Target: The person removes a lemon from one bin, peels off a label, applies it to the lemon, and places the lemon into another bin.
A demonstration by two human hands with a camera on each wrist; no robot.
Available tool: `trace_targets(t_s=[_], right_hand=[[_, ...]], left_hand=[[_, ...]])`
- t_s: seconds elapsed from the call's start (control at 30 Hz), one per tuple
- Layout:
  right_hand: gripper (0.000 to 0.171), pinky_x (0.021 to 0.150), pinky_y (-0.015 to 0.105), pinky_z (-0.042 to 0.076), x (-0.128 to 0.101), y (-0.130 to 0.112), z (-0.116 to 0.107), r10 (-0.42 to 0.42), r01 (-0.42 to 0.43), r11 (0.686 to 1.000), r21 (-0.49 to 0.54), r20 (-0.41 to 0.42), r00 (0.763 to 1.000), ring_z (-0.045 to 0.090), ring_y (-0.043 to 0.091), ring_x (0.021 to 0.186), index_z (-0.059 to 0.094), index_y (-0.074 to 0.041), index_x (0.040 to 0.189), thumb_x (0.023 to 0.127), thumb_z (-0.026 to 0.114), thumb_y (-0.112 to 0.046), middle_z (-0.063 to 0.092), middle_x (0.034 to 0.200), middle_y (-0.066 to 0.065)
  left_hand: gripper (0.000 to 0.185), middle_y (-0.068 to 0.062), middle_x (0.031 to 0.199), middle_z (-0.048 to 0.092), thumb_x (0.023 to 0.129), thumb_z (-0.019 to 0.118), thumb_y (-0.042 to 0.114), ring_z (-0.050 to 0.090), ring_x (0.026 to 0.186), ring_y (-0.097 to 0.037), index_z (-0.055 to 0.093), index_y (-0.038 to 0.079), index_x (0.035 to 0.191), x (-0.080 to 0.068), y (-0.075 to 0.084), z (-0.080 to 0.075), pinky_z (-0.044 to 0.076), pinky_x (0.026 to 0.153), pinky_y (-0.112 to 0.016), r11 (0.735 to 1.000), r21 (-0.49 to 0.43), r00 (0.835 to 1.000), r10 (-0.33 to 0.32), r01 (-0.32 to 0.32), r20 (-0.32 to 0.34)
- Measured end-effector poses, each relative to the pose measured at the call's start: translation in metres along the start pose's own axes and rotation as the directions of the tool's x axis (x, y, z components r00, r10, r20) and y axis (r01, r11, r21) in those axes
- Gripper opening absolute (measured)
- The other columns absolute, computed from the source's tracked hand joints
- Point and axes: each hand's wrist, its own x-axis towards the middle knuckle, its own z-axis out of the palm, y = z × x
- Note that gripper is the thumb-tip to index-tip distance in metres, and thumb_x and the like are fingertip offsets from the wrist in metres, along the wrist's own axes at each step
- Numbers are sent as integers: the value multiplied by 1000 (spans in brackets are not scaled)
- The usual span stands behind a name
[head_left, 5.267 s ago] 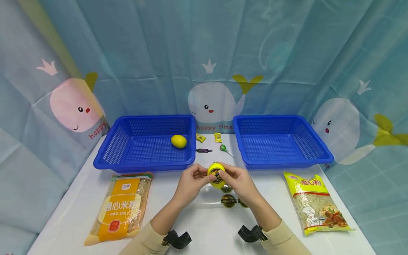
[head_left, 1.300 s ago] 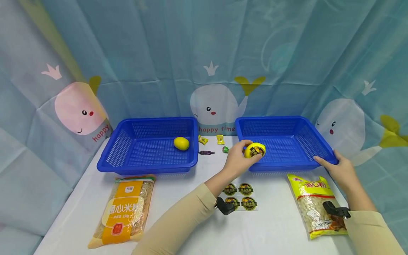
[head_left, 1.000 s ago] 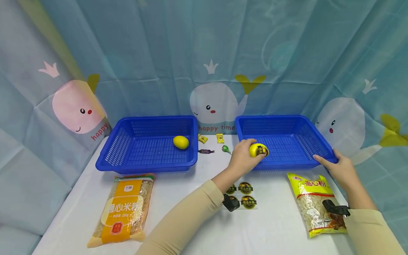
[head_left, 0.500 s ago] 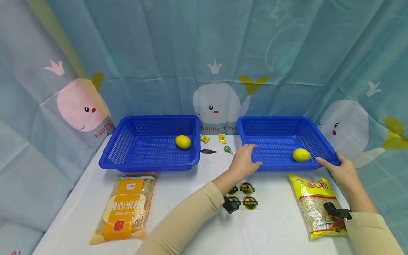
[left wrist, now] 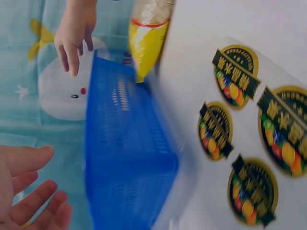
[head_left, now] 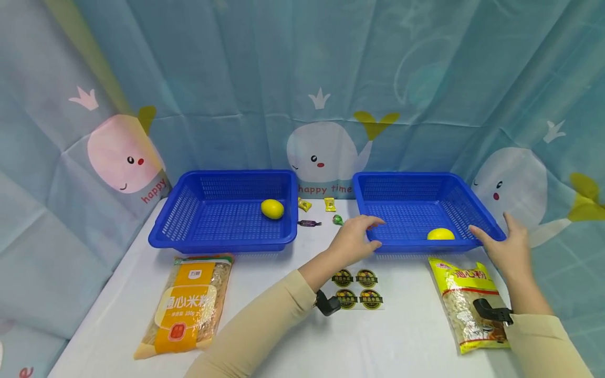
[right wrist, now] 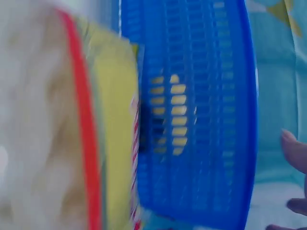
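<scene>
My left hand (head_left: pixel 353 240) is at the front left corner of the right blue basket (head_left: pixel 406 244), thumb and fingers spread with nothing between them. In the left wrist view its fingers (left wrist: pixel 36 203) lie apart from the basket wall. My right hand (head_left: pixel 510 254) stands at the basket's front right corner, thumb and fingers spread, holding nothing. In the right wrist view its fingertips (right wrist: pixel 292 143) show beyond the rim. A yellow lemon (head_left: pixel 440 234) lies in this basket against the front wall, its lower part hidden by the rim; yellow shows through the slots.
The left blue basket (head_left: pixel 222 245) holds another lemon (head_left: pixel 272 209). Between the baskets lie yellow wrapped candies (head_left: pixel 330 205), a purple candy (head_left: pixel 309 223) and a green lollipop (head_left: pixel 337 220). A clear sticker sheet (head_left: pixel 357 289) lies in front, flanked by an orange pasta bag (head_left: pixel 186 307) and a yellow one (head_left: pixel 468 304).
Both hands held the lemon and its sticker earlier; my left hand then carried it to the right basket and let go. It rolled to the front wall. My right hand has come off the rim.
</scene>
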Motion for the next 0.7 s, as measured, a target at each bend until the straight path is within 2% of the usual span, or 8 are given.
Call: trace_targets(t_s=[0.13, 0.27, 0.33, 0.43, 0.53, 0.7], right_hand=[[86, 117, 66, 23, -9, -22, 8, -48, 61, 996, 70, -168, 985, 21, 46, 151, 20, -17, 162, 96, 63, -49, 16, 167, 18], [76, 117, 48, 35, -21, -50, 20, -89, 125, 979, 163, -214, 973, 36, 37, 147, 32, -27, 159, 94, 69, -43, 29, 165, 4], [74, 114, 37, 39, -29, -64, 29, -139, 176, 966, 189, -191, 972, 41, 38, 144, 35, -29, 157, 94, 71, -40, 31, 164, 2], [72, 105, 25, 46, -39, -83, 42, -231, 253, 946, 205, -125, 965, 48, 43, 137, 38, -30, 156, 93, 72, -39, 33, 163, 3], [74, 98, 27, 50, -46, -99, 56, -295, 297, 932, 208, -42, 955, 51, 44, 134, 37, -27, 157, 93, 71, -43, 32, 164, 6], [77, 102, 41, 49, -57, -129, 78, -374, 340, 902, 266, 86, 924, 48, 38, 139, 40, -17, 156, 92, 73, -44, 41, 159, 11]], left_hand=[[45, 1, 125, 69, 91, 77, 24, 62, 113, -15, 63, 19, 134, -7, -4, -22, 53, 89, -25, 999, -32, 999, 32, -33, -33], [42, -3, 121, 70, 91, 76, 24, 65, 110, -18, 65, 16, 131, -10, -14, -49, 54, 86, -26, 996, -75, 997, 46, -51, -70], [41, -3, 120, 70, 91, 76, 24, 66, 110, -20, 66, 15, 130, -11, -22, -65, 56, 87, -29, 993, -115, 995, 20, -31, -96], [42, -4, 119, 70, 91, 76, 28, 66, 109, -21, 66, 16, 130, -13, -37, -91, 58, 86, -34, 983, -180, 991, -53, 30, -126], [45, -3, 121, 69, 91, 76, 34, 64, 109, -20, 65, 18, 131, -14, -55, -114, 57, 86, -37, 969, -224, 984, -134, 105, -118], [53, -5, 126, 66, 91, 74, 41, 62, 113, -22, 60, 18, 137, -13, -85, -144, 54, 93, -42, 950, -239, 973, -223, 203, -60]])
